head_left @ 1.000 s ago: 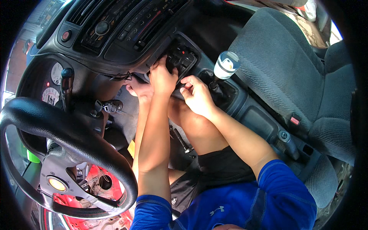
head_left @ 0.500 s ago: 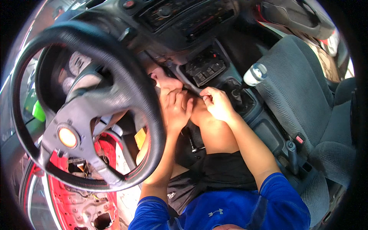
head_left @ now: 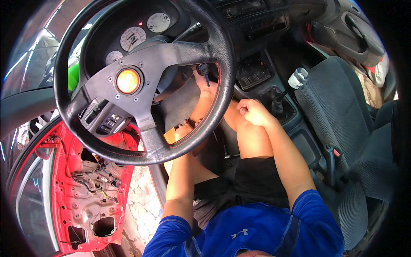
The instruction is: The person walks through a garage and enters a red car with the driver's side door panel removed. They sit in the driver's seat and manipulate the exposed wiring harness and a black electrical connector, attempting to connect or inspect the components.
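Note:
My right hand [head_left: 253, 112] rests on my right knee beside the gear lever [head_left: 298, 79]. Its fingers are loosely curled, and nothing shows in them. Lower and to the left, my left hand [head_left: 184, 128] is by my left leg with its fingers bent. The steering wheel [head_left: 150, 138] rim covers part of that hand, so any grip is hidden. Right beside it is a yellow piece [head_left: 170, 136], mostly behind the wheel; I cannot tell whether the hand touches it. A key [head_left: 207, 79] hangs at the steering column. On the floor between my legs lies a metal tool like a ratchet [head_left: 227, 155].
To the left stands the open red door [head_left: 81, 188], stripped to its metal, with loose wiring. A switch panel [head_left: 252, 77] sits in the console ahead of the gear lever. The handbrake [head_left: 330, 165] and the grey passenger seat [head_left: 338, 103] are on the right.
The view has shifted, showing more of the dash gauges and door. My left hand has drawn back from beside my right hand, down along my leg. My right hand has come back from the console edge.

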Available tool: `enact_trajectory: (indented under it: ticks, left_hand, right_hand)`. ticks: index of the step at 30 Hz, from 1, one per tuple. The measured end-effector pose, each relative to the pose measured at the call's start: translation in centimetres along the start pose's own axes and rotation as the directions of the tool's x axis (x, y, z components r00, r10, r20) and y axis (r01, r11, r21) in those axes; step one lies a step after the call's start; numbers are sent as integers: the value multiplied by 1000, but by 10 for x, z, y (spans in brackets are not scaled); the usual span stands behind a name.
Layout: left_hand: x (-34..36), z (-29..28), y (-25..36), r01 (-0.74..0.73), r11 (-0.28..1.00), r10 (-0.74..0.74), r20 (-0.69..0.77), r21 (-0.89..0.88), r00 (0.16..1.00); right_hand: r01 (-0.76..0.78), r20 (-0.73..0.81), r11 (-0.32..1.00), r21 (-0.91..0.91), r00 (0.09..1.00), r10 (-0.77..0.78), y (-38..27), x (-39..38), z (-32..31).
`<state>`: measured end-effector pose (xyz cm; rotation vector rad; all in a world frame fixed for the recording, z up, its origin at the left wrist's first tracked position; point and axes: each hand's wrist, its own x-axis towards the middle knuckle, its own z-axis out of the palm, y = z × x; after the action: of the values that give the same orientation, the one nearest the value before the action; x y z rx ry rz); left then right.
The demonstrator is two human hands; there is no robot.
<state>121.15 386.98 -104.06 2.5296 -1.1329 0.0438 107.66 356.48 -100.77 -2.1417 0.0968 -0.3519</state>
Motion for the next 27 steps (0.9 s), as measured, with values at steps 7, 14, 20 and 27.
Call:
enact_trajectory:
  ticks: [7,14,20,27]
  left_hand:
    - [0,-11,8,29,964,27,207,-265,978]
    - [-5,-8,7,126,968,-133,-20,-215,991]
    - [-1,-9,4,236,955,-266,-159,-181,951]
    - [-7,-6,7,253,949,-283,-154,-191,947]
  right_hand:
    - [63,-13,997,-36,998,-63,0,-10,-1]
    - [118,-34,993,4,992,-118,-3,-19,10]
    - [105,-38,994,18,994,-104,0,-19,10]
    - [157,-87,988,13,984,-155,-14,-19,7]
